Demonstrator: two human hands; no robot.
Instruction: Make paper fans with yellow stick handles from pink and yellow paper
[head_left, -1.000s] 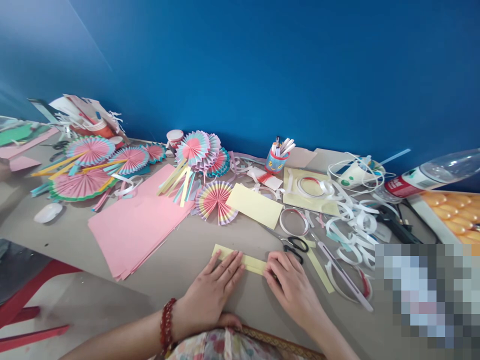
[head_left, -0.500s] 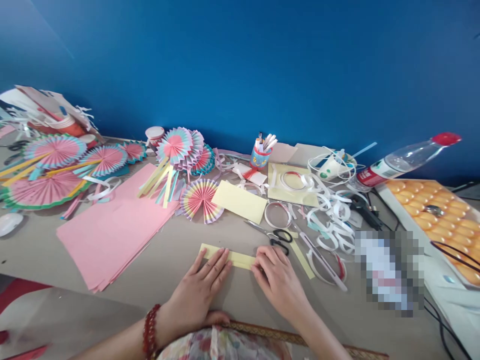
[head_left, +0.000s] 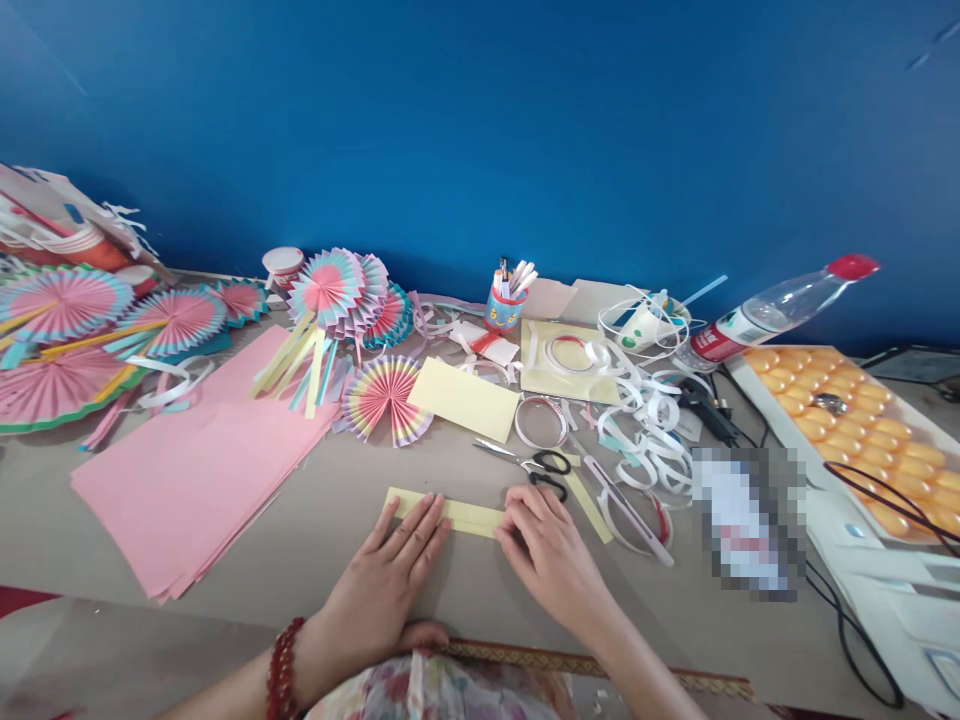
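Note:
A folded yellow paper strip [head_left: 474,517] lies on the table in front of me. My left hand [head_left: 379,585] rests flat across its left part, fingers stretched out. At the strip's right end, my right hand [head_left: 551,550] has its fingers bent and pinched onto the paper; the fingertips are partly hidden. Black-handled scissors [head_left: 550,463] lie just beyond my right hand. Behind the strip are a yellow paper sheet [head_left: 465,400] and a pleated paper fan [head_left: 388,398]. A narrow yellow offcut [head_left: 589,508] lies right of my right hand.
Pink paper sheets [head_left: 195,470] are stacked at left, with several pleated fans [head_left: 176,320] beyond. Curled white strips [head_left: 660,455] and a slim lilac tool [head_left: 630,508] lie at right. A pen cup [head_left: 504,314] and tilted plastic bottle [head_left: 780,312] are near the blue wall.
The whole view has shifted, so things appear farther left. Both hands keep nearly the same places on the yellow strip.

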